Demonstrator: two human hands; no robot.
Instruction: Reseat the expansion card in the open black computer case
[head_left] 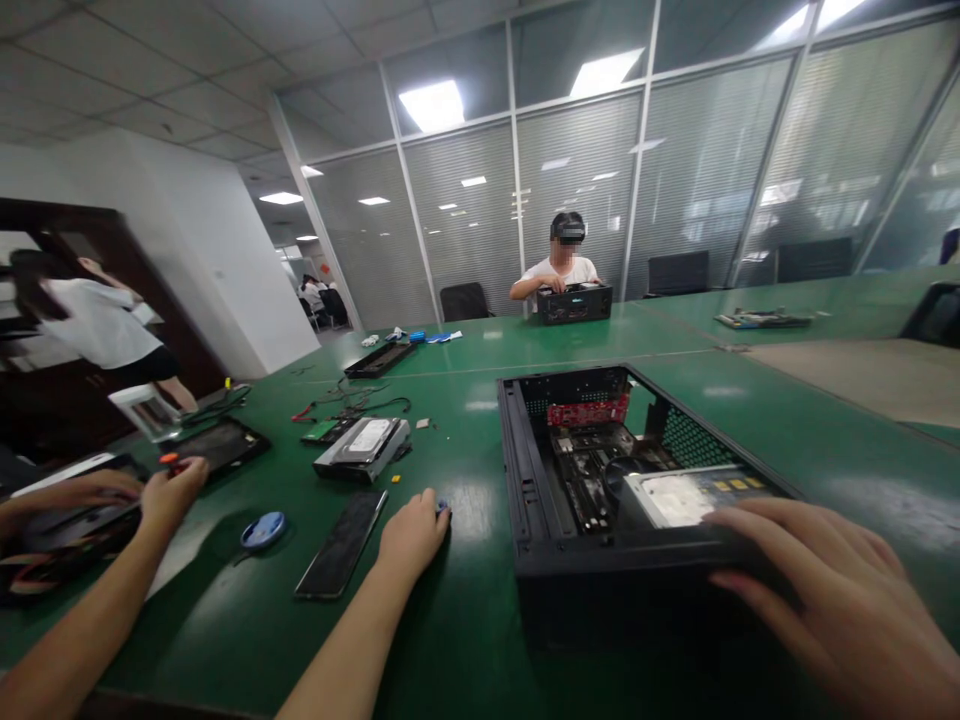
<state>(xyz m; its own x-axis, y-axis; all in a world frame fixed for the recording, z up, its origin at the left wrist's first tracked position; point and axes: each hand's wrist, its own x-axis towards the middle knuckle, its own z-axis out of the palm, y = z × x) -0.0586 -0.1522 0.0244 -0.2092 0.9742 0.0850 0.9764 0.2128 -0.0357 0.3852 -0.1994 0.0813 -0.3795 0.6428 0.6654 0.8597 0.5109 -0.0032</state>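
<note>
Gripping the near edge of 1 open black computer case [615,560], the person's right hand [832,580] has its fingers over the rim and thumb against the outer panel, beside a silver drive [671,497]. Case lies on the green table [465,620], right of centre, open side up; a red circuit board [589,411] and a dusty motherboard [592,465] show within. Left hand [412,535] rests on the tabletop, left of the case, fingers curled on 1 small blue item [442,507], mostly hidden. Near that hand: 1 black smartphone [342,545], 1 yellow piece [396,479], and 1 hard drive [369,438] beside a green circuit board [322,430]. Farther left: 1 round blue container [263,531] and a co-worker's hand [176,485] at an orange-topped tool [171,460]. Across the table, 1 seated person [562,265] reaches into a second case [576,305].
</note>
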